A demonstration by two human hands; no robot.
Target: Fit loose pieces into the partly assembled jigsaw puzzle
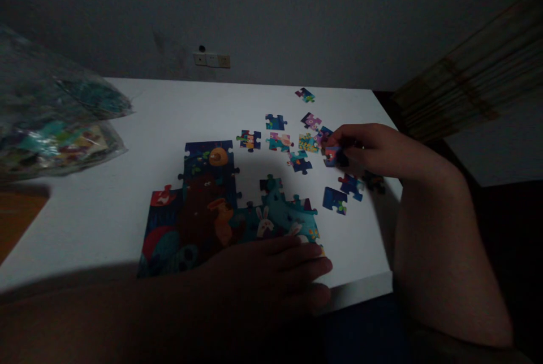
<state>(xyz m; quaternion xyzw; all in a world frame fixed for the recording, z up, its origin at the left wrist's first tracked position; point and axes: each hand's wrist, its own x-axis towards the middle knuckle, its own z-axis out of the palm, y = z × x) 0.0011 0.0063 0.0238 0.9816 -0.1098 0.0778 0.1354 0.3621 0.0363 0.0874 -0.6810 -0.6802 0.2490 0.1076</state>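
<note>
A half-built puzzle [220,211] lies on the white bench [106,206]. The left hand [271,271] rests flat and released on its near edge. To the puzzle's right, the right hand's [373,149] fingers pinch one loose piece [333,156], with about ten more pieces [335,200] scattered around it, unplaced.

The table [127,183] has a smooth, matt white top. The puzzle [212,211] near the front looks like printed card with a faint sheen, and the loose pieces [335,200] to the right look the same. At far left lies a bag [51,121] of clear, glossy, crinkled plastic. The wall [297,13] is matt grey, with a pale plastic socket [212,60]. At right stand wooden slats [475,81].
</note>
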